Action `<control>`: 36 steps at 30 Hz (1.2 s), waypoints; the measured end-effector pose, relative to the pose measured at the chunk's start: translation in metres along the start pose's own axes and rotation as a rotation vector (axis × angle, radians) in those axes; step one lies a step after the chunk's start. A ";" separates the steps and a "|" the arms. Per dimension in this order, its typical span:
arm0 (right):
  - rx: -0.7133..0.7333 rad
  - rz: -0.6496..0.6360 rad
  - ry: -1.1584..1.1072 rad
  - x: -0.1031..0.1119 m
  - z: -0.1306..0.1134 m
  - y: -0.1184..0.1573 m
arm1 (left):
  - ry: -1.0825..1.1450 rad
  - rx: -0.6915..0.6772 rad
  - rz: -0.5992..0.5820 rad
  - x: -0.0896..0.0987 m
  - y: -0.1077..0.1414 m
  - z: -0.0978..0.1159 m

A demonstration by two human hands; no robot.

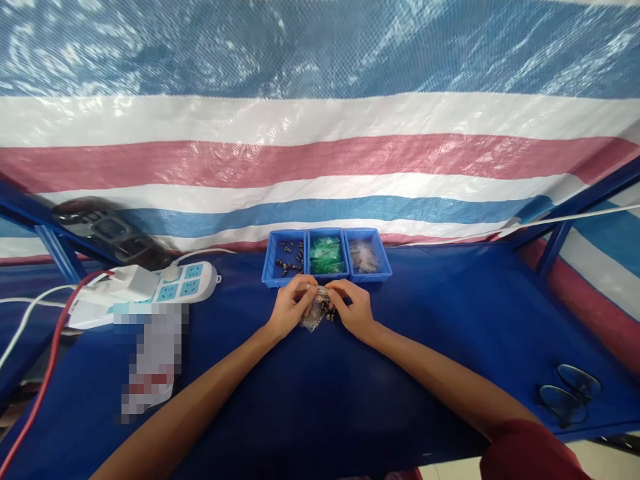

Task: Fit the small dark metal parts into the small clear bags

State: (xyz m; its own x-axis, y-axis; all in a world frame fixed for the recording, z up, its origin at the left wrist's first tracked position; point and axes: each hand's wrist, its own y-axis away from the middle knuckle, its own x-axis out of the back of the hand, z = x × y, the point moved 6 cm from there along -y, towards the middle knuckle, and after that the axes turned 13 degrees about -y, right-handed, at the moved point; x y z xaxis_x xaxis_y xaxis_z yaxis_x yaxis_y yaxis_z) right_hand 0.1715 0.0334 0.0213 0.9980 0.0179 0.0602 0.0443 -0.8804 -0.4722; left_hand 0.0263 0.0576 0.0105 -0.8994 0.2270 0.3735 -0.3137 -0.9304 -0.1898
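Observation:
Between my hands is a small clear plastic bag (313, 316), pinched at its upper edge just in front of the blue bins. My left hand (294, 303) grips the bag from the left, thumb against fingers. From the other side my right hand (353, 307) has its thumb and fingers closed on the same bag's edge. Several small dark screws (329, 311) show beside the bag, under my right thumb; whether they lie inside it or on the table I cannot tell.
Three joined blue bins stand behind my hands: dark screws in the left bin (270, 265), green packets (326, 253) in the middle, clear packets (364, 257) at right. A power strip (193, 283) with cables lies left, eyeglasses (570, 395) far right. A striped tarp (320, 160) hangs behind.

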 end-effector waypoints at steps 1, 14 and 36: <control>0.010 -0.003 -0.005 0.001 -0.001 0.000 | -0.001 -0.001 0.003 0.000 0.000 0.000; 0.092 -0.075 -0.001 -0.002 -0.009 0.001 | -0.131 -0.126 0.094 0.007 0.005 0.006; 0.116 0.045 0.034 0.003 -0.005 0.002 | -0.327 -0.148 0.135 0.004 0.006 0.015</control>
State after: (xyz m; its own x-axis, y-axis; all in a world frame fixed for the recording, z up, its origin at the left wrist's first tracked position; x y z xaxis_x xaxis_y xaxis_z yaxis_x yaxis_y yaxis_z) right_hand 0.1743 0.0294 0.0254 0.9971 -0.0385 0.0658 0.0063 -0.8190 -0.5737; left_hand 0.0253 0.0482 0.0239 -0.7984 -0.0204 0.6018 -0.2613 -0.8886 -0.3769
